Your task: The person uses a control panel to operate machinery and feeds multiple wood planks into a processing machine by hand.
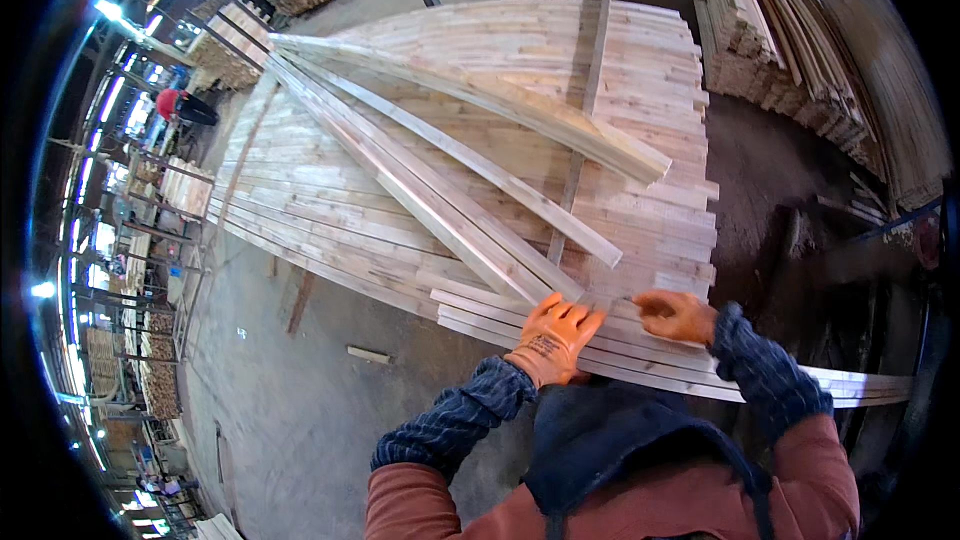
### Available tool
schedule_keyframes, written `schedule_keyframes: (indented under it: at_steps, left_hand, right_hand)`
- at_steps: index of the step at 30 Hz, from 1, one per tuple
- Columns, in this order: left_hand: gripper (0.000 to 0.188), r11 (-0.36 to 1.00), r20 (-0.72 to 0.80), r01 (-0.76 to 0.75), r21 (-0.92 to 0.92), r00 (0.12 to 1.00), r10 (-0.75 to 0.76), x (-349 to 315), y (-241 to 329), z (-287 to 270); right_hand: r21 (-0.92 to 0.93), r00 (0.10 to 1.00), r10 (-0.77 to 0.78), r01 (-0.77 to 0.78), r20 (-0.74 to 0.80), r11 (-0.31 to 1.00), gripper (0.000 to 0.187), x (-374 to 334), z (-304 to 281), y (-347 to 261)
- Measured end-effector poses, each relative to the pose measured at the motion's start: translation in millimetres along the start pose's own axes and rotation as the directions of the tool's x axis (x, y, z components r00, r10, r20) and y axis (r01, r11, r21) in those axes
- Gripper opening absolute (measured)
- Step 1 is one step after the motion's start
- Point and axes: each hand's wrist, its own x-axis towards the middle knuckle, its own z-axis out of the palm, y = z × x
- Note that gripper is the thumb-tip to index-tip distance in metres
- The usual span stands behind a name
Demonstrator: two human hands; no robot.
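Note:
My left hand (553, 340), in an orange glove, bends its fingers over the near wooden strips (490, 323), beside the near ends of the diagonal strips. To its right, my right hand (675, 318), also gloved in orange, is curled with thumb and fingers drawn together just over the near strips. Whatever it may hold is too small to make out. Two long pale wooden strips (440, 190) lie side by side, slanting from the far left toward my left hand. Another single strip (520, 195) and a thicker wooden piece (560, 120) fan out to their right.
Beneath lies a broad layer of planks (350, 200), with a thin crosswise batten (597, 60) on it. Tall stacks of boards (780, 50) stand at the far right. An offcut (369, 354) lies on the concrete floor. A person in red (178, 105) is at the far left.

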Motion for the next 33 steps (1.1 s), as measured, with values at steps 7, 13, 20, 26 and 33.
schedule_keyframes:
  at_steps: [7,13,20,26,33]
  left_hand:
    - [0.069,0.648,-0.422,0.136,-0.749,0.657,-0.625,-13,-140,28]
    - [0.095,-0.192,0.205,0.196,-0.962,0.047,-0.978,1,-236,73]
    - [0.076,-0.12,0.143,0.172,-0.978,0.126,-0.982,24,-270,127]
    - [0.095,-0.195,0.157,0.355,-0.914,-0.132,-0.979,59,-246,87]
    - [0.12,-0.215,0.196,-0.196,-0.957,0.111,-0.974,45,-234,107]
  right_hand:
    - [-0.082,0.997,0.082,-0.082,0.001,0.993,0.069,149,64,44]
    - [0.061,0.911,0.41,-0.412,0.037,0.909,0.064,190,105,28]
    - [0.239,0.923,0.384,-0.368,-0.021,0.899,0.047,180,112,66]
    - [0.478,0.809,0.575,-0.556,0.122,0.68,0.058,133,104,61]
    - [0.454,0.819,0.566,-0.54,0.091,0.708,0.063,128,105,57]
